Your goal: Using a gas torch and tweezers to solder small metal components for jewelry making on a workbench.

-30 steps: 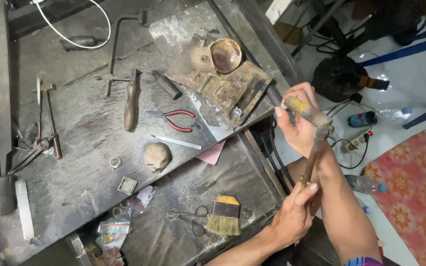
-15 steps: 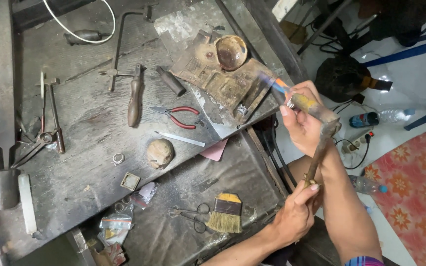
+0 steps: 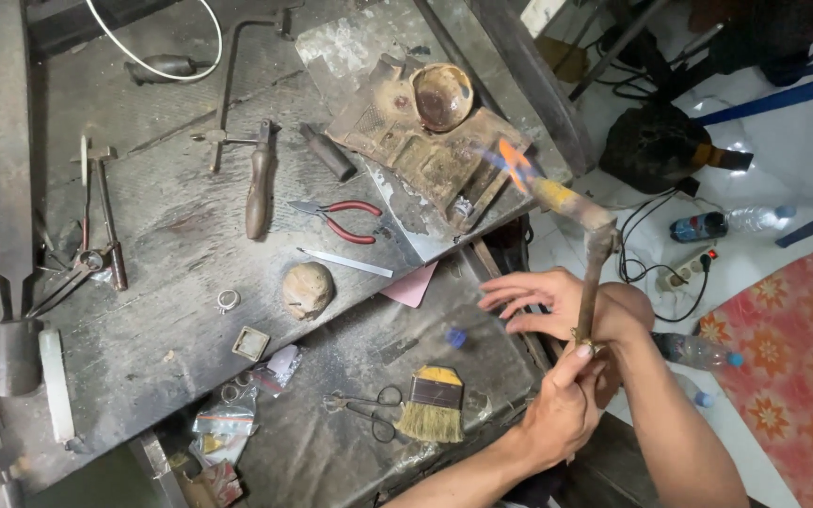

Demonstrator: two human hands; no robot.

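Torch [image 3: 587,246] lit, in left hand [image 3: 562,404]; bowl [image 3: 441,95] contents unclear.

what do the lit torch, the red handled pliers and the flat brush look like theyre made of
Lit torch: dull, tarnished metal tube, brass-like fitting at the left hand. Red-handled pliers: grey steel jaws, glossy red grips, probably plastic-coated. Flat brush: straw-coloured bristles, dark band, yellow top, probably painted wood.

A metalworking workshop, judging by the scarred grey bench [image 3: 171,282] strewn with red-handled pliers [image 3: 345,219], scissors [image 3: 364,412], a brush [image 3: 433,406] and a scorched soldering block [image 3: 421,150] (lit torch [image 3: 566,202] above it), cables trailing across the tiled floor [image 3: 802,179].
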